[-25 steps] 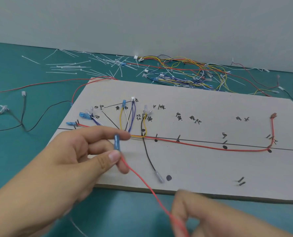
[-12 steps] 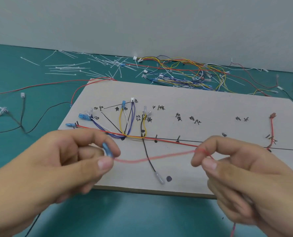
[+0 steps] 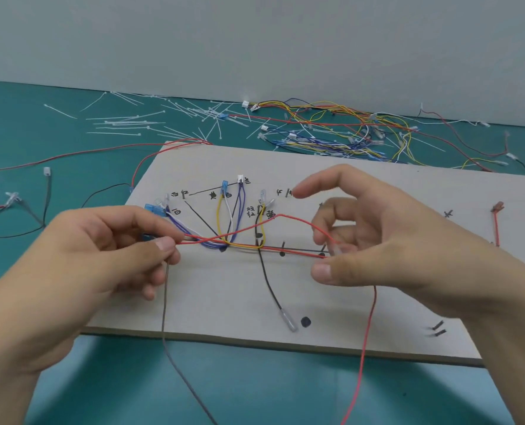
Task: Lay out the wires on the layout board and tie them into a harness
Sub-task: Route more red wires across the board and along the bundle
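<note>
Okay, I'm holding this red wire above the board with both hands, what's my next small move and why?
Probably lower the red wire onto the layout board beside the red one already lying along the black line. The left hand pinches one end near the blue terminals; the right hand holds it further along, and the span arches above the board.

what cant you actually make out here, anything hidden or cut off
Head view, the only one:
- Red wire: its lower end runs off the bottom edge.
- Left hand: fingers cover the wire end it pinches, so the terminal cannot be seen.
- Layout board: the right hand hides the middle markings and part of the trunk line.
- Handwritten labels: too small to read.
- Wire pile: too tangled to count.
</note>
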Demonstrator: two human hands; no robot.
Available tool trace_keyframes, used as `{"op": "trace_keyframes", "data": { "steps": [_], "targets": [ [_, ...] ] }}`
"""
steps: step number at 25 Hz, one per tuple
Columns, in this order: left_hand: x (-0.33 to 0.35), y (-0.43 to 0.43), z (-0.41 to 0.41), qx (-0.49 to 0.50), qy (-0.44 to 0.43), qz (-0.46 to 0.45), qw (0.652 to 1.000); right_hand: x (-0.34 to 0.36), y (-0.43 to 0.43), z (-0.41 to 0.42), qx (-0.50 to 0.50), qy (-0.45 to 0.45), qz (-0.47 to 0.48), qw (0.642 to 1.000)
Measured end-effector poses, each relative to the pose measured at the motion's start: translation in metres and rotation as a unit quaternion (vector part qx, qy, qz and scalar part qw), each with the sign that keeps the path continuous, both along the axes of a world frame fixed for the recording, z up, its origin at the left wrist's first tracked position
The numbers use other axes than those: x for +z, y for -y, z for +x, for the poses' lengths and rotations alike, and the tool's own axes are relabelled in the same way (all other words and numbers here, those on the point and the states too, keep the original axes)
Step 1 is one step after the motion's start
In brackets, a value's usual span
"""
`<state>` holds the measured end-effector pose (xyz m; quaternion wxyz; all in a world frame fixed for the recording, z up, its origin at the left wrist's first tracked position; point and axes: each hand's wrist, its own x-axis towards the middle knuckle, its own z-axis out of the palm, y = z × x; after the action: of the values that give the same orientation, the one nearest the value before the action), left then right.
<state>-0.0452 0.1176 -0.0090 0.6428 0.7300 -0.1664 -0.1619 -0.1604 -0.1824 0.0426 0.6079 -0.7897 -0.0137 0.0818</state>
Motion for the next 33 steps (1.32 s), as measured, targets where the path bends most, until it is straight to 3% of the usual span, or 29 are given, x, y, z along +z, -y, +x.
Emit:
{"op": "trace_keyframes", "data": {
  "steps": [6,10,14,22,33],
  "targets": [
    [-0.003,-0.024,0.009,0.037,0.070,0.112,0.991,0.005,-0.006,0.027,0.029,0.037,-0.161,0.986],
    [-0.014,-0.023,0.016,0.078,0.191,0.256,0.944,-0.009,-0.010,0.030,-0.028,0.052,-0.127,0.990],
    [-0.025,-0.013,0.021,0.068,0.308,0.313,0.896,-0.018,-0.011,0.025,-0.112,0.089,-0.102,0.984],
    [-0.037,-0.026,0.027,0.012,0.309,0.322,0.895,-0.020,-0.010,0.026,-0.149,0.031,-0.020,0.988],
    [0.012,0.013,0.020,0.002,0.367,0.404,0.838,-0.019,-0.011,0.027,-0.181,0.034,-0.019,0.983]
  ]
}}
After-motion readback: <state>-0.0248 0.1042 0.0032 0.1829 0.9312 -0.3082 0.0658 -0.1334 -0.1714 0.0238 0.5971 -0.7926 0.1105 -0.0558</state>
